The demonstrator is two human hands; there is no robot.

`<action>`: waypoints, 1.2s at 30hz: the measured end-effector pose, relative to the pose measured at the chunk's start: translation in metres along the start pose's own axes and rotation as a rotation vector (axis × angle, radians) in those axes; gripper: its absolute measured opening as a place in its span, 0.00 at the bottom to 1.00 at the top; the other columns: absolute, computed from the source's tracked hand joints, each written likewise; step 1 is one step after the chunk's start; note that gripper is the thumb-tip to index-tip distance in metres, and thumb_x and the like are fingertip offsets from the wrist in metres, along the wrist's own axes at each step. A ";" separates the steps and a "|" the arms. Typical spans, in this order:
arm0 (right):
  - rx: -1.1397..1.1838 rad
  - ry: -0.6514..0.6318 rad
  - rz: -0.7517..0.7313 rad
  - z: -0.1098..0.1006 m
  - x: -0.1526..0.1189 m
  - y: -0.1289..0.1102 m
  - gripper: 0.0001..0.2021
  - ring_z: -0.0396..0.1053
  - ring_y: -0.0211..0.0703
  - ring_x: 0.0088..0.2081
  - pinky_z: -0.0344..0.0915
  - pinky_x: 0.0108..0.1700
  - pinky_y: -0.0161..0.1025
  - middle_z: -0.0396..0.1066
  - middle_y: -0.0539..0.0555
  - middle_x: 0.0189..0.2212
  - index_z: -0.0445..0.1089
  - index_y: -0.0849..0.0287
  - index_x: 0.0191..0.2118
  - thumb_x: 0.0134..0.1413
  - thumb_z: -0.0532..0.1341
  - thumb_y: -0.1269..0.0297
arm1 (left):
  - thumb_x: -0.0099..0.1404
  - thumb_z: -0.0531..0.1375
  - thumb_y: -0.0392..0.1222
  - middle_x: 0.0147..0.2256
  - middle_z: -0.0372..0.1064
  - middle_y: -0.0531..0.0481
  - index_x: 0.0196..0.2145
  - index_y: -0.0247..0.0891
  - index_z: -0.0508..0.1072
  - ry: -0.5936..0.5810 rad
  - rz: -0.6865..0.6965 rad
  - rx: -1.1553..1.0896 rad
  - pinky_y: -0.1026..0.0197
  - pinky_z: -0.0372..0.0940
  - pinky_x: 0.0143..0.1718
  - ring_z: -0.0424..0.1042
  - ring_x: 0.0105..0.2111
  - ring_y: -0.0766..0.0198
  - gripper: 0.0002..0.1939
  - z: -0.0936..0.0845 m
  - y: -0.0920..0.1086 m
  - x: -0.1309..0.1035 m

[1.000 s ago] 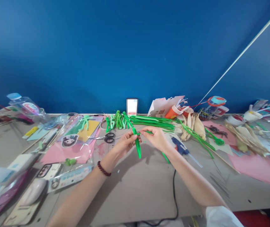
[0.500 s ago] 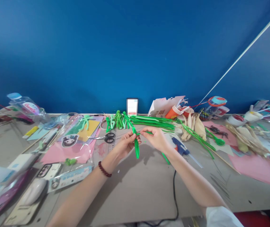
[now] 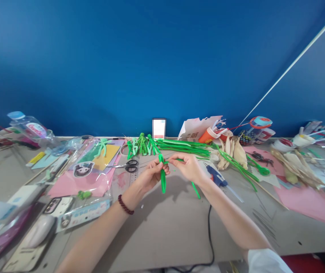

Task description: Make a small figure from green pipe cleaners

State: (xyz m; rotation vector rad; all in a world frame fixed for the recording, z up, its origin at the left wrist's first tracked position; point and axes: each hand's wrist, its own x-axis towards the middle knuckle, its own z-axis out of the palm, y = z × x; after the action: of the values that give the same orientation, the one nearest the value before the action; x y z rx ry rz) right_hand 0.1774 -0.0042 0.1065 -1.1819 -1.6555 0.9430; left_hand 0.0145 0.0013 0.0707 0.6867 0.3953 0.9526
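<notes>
A folded green pipe cleaner hangs as a narrow loop from the fingers of my left hand, which is closed around its upper part. My right hand pinches another stretch of green pipe cleaner just to the right. Its loose end dangles below my right wrist. Both hands are raised over the table, close together, with a short green strand between them. Behind them stand several twisted green pipe-cleaner figures, beside a bundle of straight green pipe cleaners.
Black-handled scissors lie left of my hands. A blue glue gun sits to the right, near a black cable. A phone leans on the blue wall. Dried husks and orange cups stand at the back right.
The hanging loop has shifted slightly left and down. The dangling end under my right wrist has swung a little left. Both hands keep their hold.
</notes>
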 end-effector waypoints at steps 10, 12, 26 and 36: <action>-0.109 0.013 -0.035 0.000 0.000 -0.001 0.09 0.72 0.43 0.35 0.67 0.39 0.38 0.76 0.54 0.33 0.74 0.59 0.31 0.50 0.58 0.63 | 0.51 0.68 0.40 0.24 0.69 0.51 0.29 0.33 0.72 0.099 0.000 -0.002 0.64 0.65 0.34 0.68 0.25 0.69 0.11 -0.003 0.000 0.002; -0.145 0.037 -0.071 0.001 -0.002 -0.003 0.09 0.71 0.43 0.34 0.67 0.36 0.36 0.75 0.54 0.32 0.73 0.59 0.31 0.50 0.56 0.64 | 0.50 0.68 0.40 0.24 0.69 0.51 0.30 0.33 0.72 0.124 0.014 0.010 0.64 0.65 0.34 0.69 0.25 0.69 0.11 -0.002 0.000 0.002; 0.080 0.055 0.012 0.011 -0.004 -0.001 0.10 0.72 0.46 0.38 0.69 0.39 0.39 0.76 0.54 0.34 0.76 0.59 0.35 0.47 0.61 0.62 | 0.49 0.68 0.46 0.22 0.69 0.52 0.24 0.34 0.72 0.208 0.091 0.193 0.69 0.61 0.25 0.67 0.22 0.71 0.13 0.001 0.000 0.000; 0.112 0.169 0.015 0.015 -0.001 0.007 0.08 0.72 0.46 0.35 0.69 0.38 0.39 0.75 0.55 0.30 0.74 0.61 0.28 0.46 0.62 0.61 | 0.50 0.67 0.42 0.30 0.72 0.50 0.33 0.37 0.73 0.319 0.456 0.649 0.64 0.65 0.32 0.69 0.28 0.66 0.13 0.003 -0.008 0.003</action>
State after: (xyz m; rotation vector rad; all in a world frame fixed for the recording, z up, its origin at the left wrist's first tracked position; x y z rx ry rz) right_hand 0.1658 -0.0048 0.0950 -1.1668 -1.4439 0.9073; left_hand 0.0227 -0.0005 0.0679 1.2534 0.8758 1.3894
